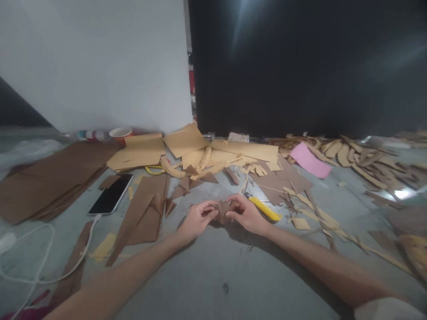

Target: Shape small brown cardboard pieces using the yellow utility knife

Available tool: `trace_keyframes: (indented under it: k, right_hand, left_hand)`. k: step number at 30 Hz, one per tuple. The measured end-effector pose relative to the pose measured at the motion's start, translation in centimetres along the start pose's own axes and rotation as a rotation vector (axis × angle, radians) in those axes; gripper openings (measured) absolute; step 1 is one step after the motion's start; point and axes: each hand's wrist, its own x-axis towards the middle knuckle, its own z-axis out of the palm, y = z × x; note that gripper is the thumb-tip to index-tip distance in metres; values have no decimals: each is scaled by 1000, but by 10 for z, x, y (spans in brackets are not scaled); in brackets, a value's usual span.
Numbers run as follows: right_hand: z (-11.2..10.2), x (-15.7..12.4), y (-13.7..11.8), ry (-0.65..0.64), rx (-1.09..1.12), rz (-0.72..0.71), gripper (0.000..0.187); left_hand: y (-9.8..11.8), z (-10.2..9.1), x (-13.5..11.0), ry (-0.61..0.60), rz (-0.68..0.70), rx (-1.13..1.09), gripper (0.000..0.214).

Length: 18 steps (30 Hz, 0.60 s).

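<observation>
A small folded piece of brown sheet material (221, 212), like card or foam, is pinched between my two hands just over the table. My left hand (197, 218) grips its left side with thumb and fingers closed. On the right side my right hand (245, 214) has its thumb and index finger closed on the same piece. Right behind that hand lies a yellow utility knife (265, 208) on the table. Brown triangular offcuts (182, 189) are scattered beyond my left hand.
A phone (111, 195) with a white cable (88, 244) lies left, near brown sheets (60, 173). Tan sheets (140, 153), a cup (120, 132) and a bottle (92, 135) stand or lie at the back. Rightward are a pink sheet (310, 161) and heaped strips (363, 155). Panels rise behind.
</observation>
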Motion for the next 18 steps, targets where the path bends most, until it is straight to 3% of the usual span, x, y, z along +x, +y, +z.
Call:
trace_keyframes:
  k: [8,18]
  right_hand:
    - [-4,3,9,31,-57,70,33]
    - [-4,5,3,35,-210,7,34]
  left_hand:
    - [0,0,6,-12,-51,-11,31]
    - [7,1,27,-73,66,170,30]
